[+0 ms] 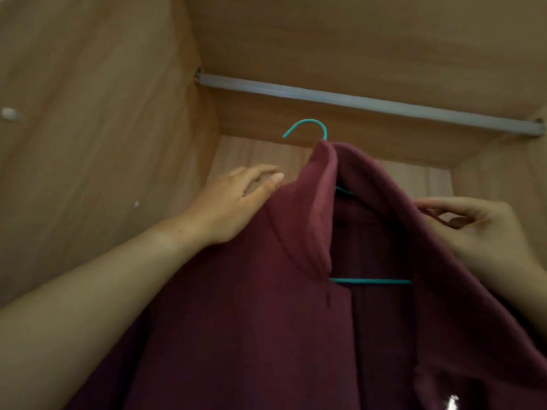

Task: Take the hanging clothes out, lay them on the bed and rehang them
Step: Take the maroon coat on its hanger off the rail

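The maroon garment (251, 321) hangs on a teal hanger (370, 281) and is held up inside the wooden wardrobe (88, 84), filling the lower middle and right of the view. Its collar stands up around the hanger's neck. The hanger's lower bar shows through the open front, and its hook pokes out above the collar, below the rail (355, 103) and not hooked on it.

The left hand (233, 202) lies flat on the garment's left shoulder with its fingers loosely extended, gripping nothing. The right hand (479, 229) is at the right shoulder, fingers curled, thumb and forefinger pinching the edge of the fabric.

The grey rail runs across the wardrobe from the left wall panel to the right one, under the top board, with nothing hanging on it in the stretch that shows. A small white fitting (10, 113) sits on the left wall panel. A pale patch at the bottom right is too blurred to identify.
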Motion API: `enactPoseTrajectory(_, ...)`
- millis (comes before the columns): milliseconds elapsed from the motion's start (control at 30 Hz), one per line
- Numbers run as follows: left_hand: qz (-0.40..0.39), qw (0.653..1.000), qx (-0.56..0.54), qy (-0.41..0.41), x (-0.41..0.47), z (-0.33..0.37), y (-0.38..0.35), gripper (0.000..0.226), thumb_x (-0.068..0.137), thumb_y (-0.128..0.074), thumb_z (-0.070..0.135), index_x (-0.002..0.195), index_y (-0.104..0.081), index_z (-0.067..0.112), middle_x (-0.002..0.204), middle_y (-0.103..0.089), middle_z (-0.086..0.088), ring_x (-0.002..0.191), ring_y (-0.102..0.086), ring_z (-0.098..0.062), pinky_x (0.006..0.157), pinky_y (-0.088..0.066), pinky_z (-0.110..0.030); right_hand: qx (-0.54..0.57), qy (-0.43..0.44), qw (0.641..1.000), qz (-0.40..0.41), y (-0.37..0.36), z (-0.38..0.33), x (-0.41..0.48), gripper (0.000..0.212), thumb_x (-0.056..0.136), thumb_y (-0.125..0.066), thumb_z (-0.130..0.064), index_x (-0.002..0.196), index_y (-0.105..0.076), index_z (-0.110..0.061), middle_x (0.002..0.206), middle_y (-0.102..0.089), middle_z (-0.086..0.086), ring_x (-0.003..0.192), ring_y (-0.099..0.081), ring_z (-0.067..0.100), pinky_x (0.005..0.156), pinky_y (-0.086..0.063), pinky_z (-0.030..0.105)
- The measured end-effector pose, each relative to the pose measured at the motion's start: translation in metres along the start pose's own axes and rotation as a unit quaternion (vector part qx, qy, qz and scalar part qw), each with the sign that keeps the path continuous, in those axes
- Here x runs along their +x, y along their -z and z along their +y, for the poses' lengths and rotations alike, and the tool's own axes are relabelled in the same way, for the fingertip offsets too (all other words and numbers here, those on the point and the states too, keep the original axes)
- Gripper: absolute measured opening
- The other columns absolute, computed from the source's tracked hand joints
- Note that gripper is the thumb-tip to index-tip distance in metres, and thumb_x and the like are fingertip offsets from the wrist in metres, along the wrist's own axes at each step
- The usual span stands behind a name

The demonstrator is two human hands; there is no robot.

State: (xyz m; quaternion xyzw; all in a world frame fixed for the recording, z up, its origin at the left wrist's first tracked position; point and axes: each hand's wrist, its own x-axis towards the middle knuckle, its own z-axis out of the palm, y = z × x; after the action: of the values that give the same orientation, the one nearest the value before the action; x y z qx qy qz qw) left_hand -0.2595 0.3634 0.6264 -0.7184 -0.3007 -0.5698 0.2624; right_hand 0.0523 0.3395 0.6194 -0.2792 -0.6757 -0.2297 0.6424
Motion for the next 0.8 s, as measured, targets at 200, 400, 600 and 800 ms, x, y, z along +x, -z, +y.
enactPoseTrajectory(200,-0.057,0.997,-0.045,0.026,-0.078,0.008,-0.024,0.060,0.081,-0.024,0.070,0.075,-0.062,0.023,0.069,-0.064,0.004,0.070,-0.060,-0.011,0.068,-0.047,-0.042,-0.013,-0.031,0.998,-0.049,0.032,-0.021,-0.066,0.019,0.073,-0.076,-0.021,0.085,-0.073,-0.036,0.064,-0.069,-0.018,0.050,-0.054,0.001,0.051,-0.044,0.011)
enactPoseTrajectory(400,0.056,0.995,-0.031,0.079,-0.144,0.059,-0.044,0.053,0.081,-0.036,0.067,0.072,-0.064,0.023,0.064,-0.061,0.007,0.062,-0.056,-0.014,0.054,-0.039,-0.031,-0.079,-0.069,0.990,-0.096,0.072,-0.051,-0.129,0.027,0.077,-0.073,-0.018,0.085,-0.067,-0.043,0.063,-0.064,-0.027,0.054,-0.054,0.001,0.051,-0.040,0.006)
enactPoseTrajectory(600,0.089,0.992,-0.061,0.069,-0.181,0.111,-0.039,0.044,0.082,-0.044,0.060,0.074,-0.069,0.024,0.073,-0.067,0.010,0.066,-0.061,-0.015,0.055,-0.033,-0.024,-0.062,-0.112,0.983,-0.134,0.108,-0.097,-0.178,0.023,0.074,-0.066,-0.031,0.096,-0.067,-0.037,0.077,-0.064,-0.037,0.072,-0.058,-0.016,0.068,-0.039,0.001)
enactPoseTrajectory(800,0.063,0.993,-0.082,0.060,-0.199,0.167,0.005,0.045,0.083,-0.041,0.062,0.076,-0.069,0.027,0.073,-0.066,0.012,0.067,-0.059,-0.009,0.051,-0.034,-0.023,-0.104,-0.086,0.985,-0.111,0.156,-0.141,-0.188,0.030,0.077,-0.074,-0.015,0.090,-0.068,-0.040,0.086,-0.065,-0.037,0.083,-0.060,-0.015,0.076,-0.041,0.004)
